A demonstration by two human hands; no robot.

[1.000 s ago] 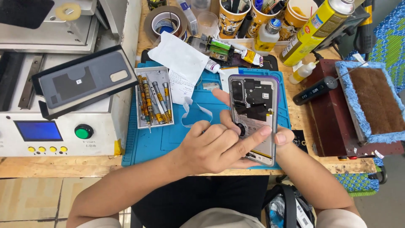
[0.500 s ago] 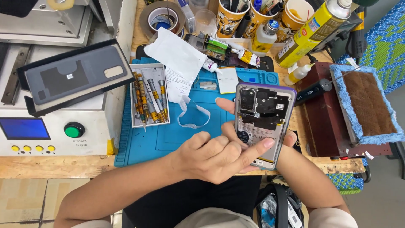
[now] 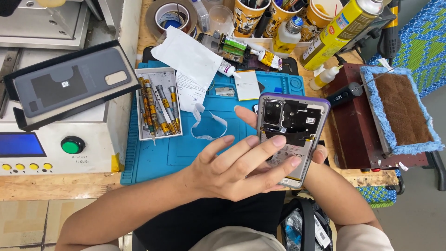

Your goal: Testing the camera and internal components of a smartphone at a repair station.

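Between the two hands, above the near edge of the blue work mat, an opened phone with a purple rim is held upright with its back cover off, its camera block, dark shields and battery showing. Under and behind it, the right hand cradles the phone, with only its fingertips visible at the left and right edges, closed around the frame. Over the lower half of the phone, the left hand lies flat with its fingers spread and stretched out, their tips pressing on the battery area rather than gripping anything. Just left of the grip, a loose white ribbon strip lies on the mat, and farther left stands a grey tray of screwdrivers with orange and silver handles. Beyond the phone, a small white card and crumpled white paper rest near the top of the mat. Far left of the hands, a grey phone back cover sits in a black frame on a white machine with a green button. Right of the grip, a dark red box carries a brown pad with a blue fringe, and a yellow spray can stands above it among cups of tools.
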